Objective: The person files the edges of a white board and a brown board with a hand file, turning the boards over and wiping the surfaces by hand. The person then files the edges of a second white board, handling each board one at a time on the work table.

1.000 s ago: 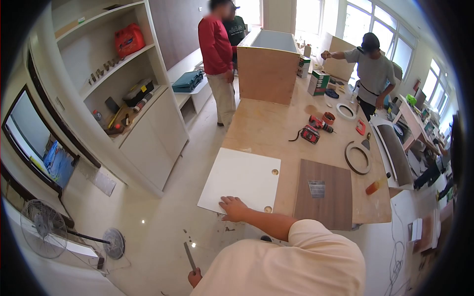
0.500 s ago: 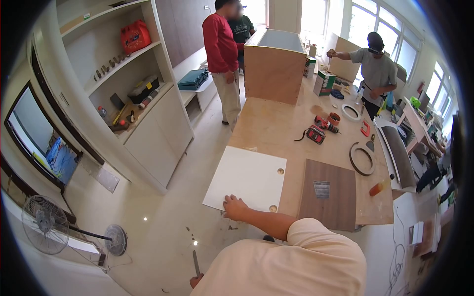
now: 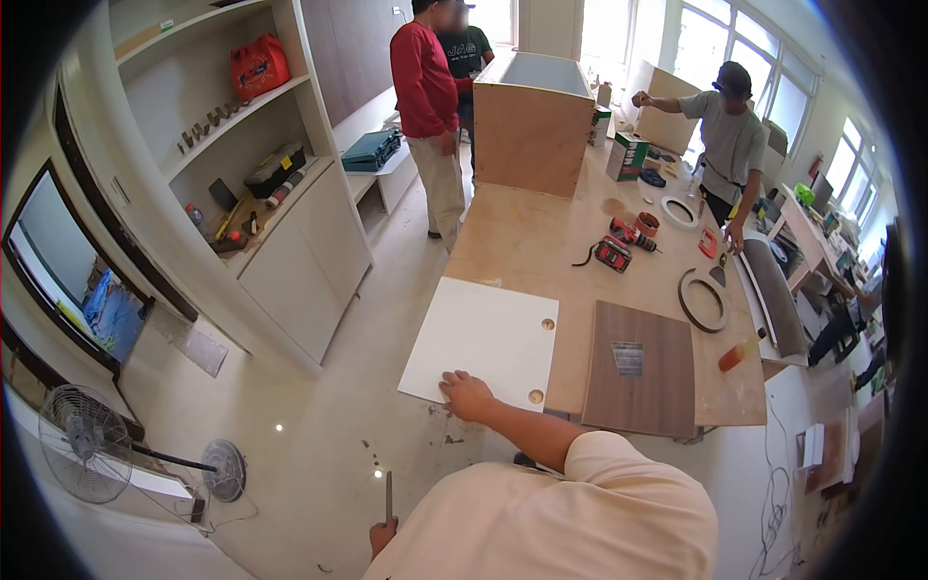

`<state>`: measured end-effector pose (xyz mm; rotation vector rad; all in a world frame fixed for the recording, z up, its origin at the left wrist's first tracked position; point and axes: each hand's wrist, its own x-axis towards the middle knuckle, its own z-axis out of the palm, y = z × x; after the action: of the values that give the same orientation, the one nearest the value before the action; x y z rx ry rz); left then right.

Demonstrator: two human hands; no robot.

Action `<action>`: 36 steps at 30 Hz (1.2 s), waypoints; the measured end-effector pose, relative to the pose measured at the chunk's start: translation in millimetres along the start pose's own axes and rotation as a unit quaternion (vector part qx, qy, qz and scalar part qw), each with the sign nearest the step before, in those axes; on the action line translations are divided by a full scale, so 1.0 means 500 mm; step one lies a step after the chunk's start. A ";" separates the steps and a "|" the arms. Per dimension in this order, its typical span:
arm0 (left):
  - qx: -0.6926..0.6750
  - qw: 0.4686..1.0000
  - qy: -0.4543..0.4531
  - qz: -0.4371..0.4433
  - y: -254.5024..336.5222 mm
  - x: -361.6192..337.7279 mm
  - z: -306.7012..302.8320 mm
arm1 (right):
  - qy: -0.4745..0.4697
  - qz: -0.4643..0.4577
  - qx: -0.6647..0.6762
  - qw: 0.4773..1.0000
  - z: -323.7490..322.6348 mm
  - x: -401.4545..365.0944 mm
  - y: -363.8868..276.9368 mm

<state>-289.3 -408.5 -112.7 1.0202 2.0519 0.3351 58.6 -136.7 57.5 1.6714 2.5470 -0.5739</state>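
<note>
Fingers of the right hand lie parted on a smooth white panel; the left hand clamps a flat grey bar.

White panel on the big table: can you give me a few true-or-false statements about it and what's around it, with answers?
1. The right hand rests on the white panel. True.
2. The left hand is empty. False: it holds a narrow flat tool.
3. The white panel has two round recesses near one edge. True.
4. The brown panel lies on top of the white one. False: they lie side by side, apart.
5. A red drill stands upright on the floor. False: it lies on the table.
</note>
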 end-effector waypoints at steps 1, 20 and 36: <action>0.020 1.000 -0.010 0.020 -0.005 0.008 -0.001 | -0.042 0.013 0.015 0.999 -0.017 0.013 -0.001; -0.056 0.991 -0.014 -0.123 -0.022 -0.080 0.008 | 0.089 0.047 0.018 0.995 0.043 -0.010 -0.016; -0.186 0.978 0.075 -0.064 0.109 -0.139 0.004 | 0.015 -0.241 0.030 0.970 0.108 0.038 -0.124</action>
<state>-233.4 -427.0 -46.8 0.6495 2.0711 0.7153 -13.7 -159.5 20.3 1.0676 2.9961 -0.6554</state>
